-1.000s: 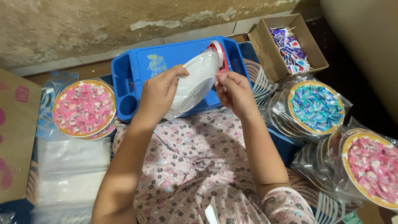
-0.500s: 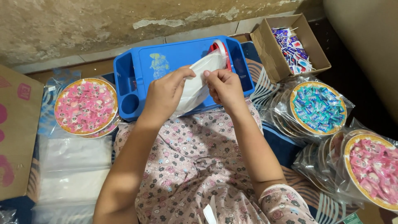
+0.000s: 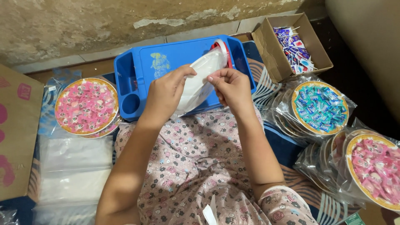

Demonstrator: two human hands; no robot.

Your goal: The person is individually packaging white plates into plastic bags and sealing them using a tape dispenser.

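Note:
My left hand (image 3: pixel 166 92) and my right hand (image 3: pixel 231 86) both pinch a white round disc in a clear plastic bag (image 3: pixel 204 77), held tilted over a blue plastic tray table (image 3: pixel 146 58). A red-rimmed edge (image 3: pixel 223 46) shows at the bag's far end. My lap is covered by pink floral cloth (image 3: pixel 196 166).
A pink sweet-covered disc (image 3: pixel 85 106) lies left of the tray, above a stack of clear bags (image 3: pixel 73 171). A cardboard box of small wrapped sweets (image 3: pixel 293 43) sits at the right. Bagged discs of blue sweets (image 3: pixel 318 109) and pink sweets (image 3: pixel 375 168) lie lower right. A cardboard box (image 3: pixel 16 133) stands left.
My right hand has moved left and closer to my left hand on the bag. The bagged disc has come down nearer to my lap.

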